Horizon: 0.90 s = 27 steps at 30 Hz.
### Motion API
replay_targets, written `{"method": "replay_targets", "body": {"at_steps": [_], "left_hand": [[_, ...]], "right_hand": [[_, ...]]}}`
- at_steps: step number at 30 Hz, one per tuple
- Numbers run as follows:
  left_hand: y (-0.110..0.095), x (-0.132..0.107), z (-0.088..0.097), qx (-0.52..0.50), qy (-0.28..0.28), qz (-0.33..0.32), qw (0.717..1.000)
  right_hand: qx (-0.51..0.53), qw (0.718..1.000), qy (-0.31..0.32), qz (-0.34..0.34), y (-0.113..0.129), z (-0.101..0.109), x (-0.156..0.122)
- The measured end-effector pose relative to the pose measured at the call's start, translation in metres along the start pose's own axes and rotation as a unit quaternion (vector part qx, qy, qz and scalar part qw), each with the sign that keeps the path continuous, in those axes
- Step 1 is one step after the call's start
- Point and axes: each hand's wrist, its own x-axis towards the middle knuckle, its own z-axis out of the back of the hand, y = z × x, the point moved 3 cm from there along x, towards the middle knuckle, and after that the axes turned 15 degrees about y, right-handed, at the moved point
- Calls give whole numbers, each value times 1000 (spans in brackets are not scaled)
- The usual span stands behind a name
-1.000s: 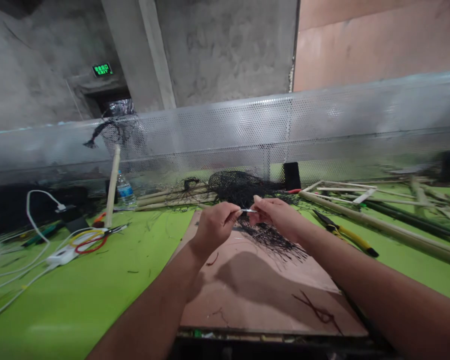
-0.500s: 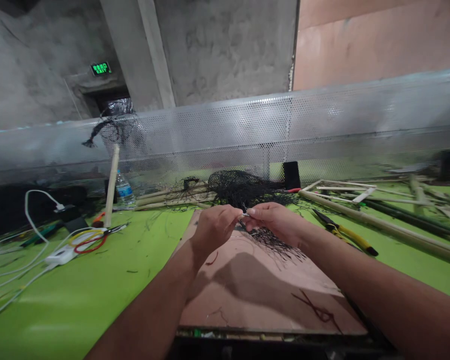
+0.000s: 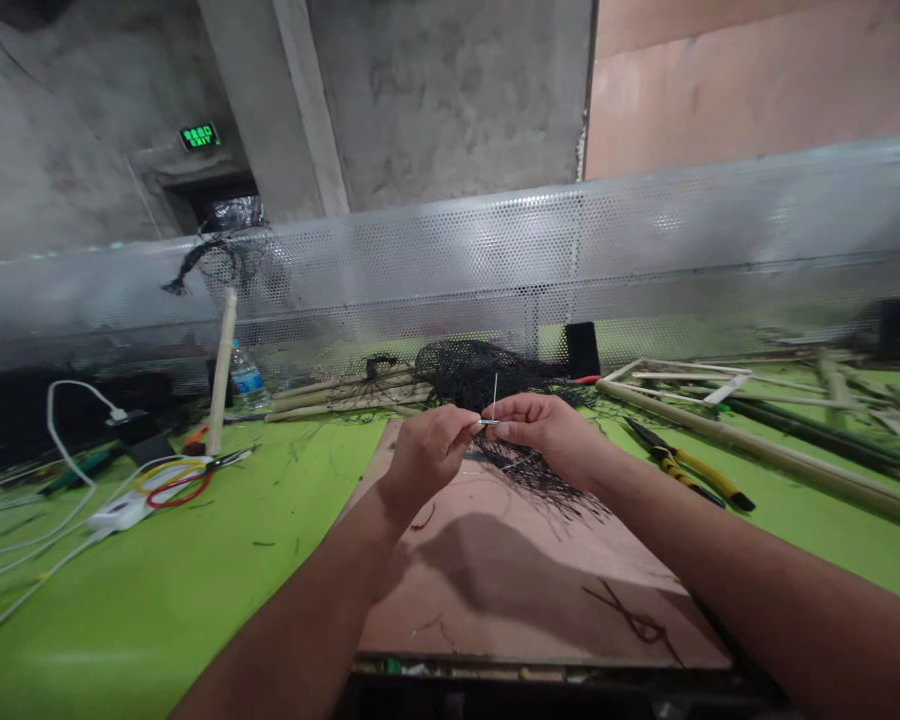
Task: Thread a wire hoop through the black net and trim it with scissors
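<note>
Above the board (image 3: 510, 638), left grip (image 3: 429, 445) and right grip (image 3: 546, 432) pinch a silvery piece (image 3: 487, 422) (between them).

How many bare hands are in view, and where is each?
2: the left bare hand, pinching a thin silvery piece, and the right bare hand, fingers at its other end, both before the tangled black mesh. No others show.

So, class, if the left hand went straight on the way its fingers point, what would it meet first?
Probably the right hand, at the other end of the small silvery piece the left hand pinches, though depth is unclear.
</note>
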Motion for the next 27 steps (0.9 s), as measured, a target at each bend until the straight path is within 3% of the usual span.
{"method": "replay_targets", "body": {"at_steps": [8,13,17,23,25,27], "left_hand": [[-1,2,0,-28,-2,11,1000],[-3,3,2,-69,0,28,997],[-6,5,4,-101,-4,35,994],[-8,8,4,-140,22,62,988],[-7,8,3,-146,30,67,987],[-6,8,4,-148,32,70,986]], "right_hand": [[-17,998,-60,22,-5,1,2],[-108,988,-84,73,-8,2,1],[-236,959,-122,98,0,0,-5],[-352,908,-109,198,9,-5,-10],[-351,909,-108,198,8,-3,-9],[-313,928,-105,173,5,0,-7]]}}
